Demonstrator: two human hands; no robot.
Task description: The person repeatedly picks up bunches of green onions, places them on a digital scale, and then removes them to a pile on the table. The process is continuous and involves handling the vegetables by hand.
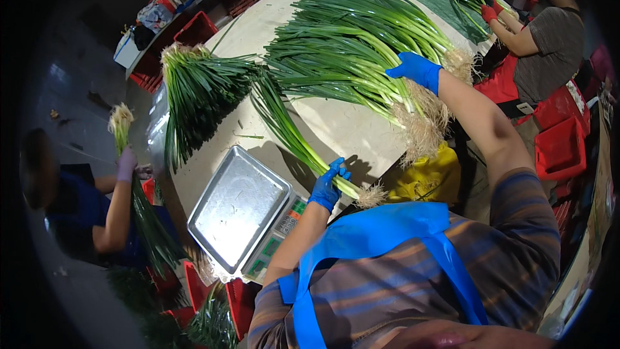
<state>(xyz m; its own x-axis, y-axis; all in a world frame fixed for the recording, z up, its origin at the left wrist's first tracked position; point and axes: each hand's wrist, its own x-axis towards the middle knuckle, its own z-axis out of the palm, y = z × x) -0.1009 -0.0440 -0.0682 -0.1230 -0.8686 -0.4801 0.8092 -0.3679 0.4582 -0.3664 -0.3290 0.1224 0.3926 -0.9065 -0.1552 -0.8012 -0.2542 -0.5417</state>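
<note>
My left hand, in a blue glove, holds a few long green onions near their rooted ends, leaves pointing up and left over the table. My right hand, also blue-gloved, rests on the stalks of a large pile of green onions; whether its fingers grip any of them, I cannot tell. The roots of the pile hang over the table edge. Left of my left hand stands a digital scale with a bare metal tray.
A bundle of green onions lies at the table's left edge. A co-worker at left holds another bunch; a second co-worker in red gloves handles onions at upper right. Red crates stand at right, and a yellow bag below the roots.
</note>
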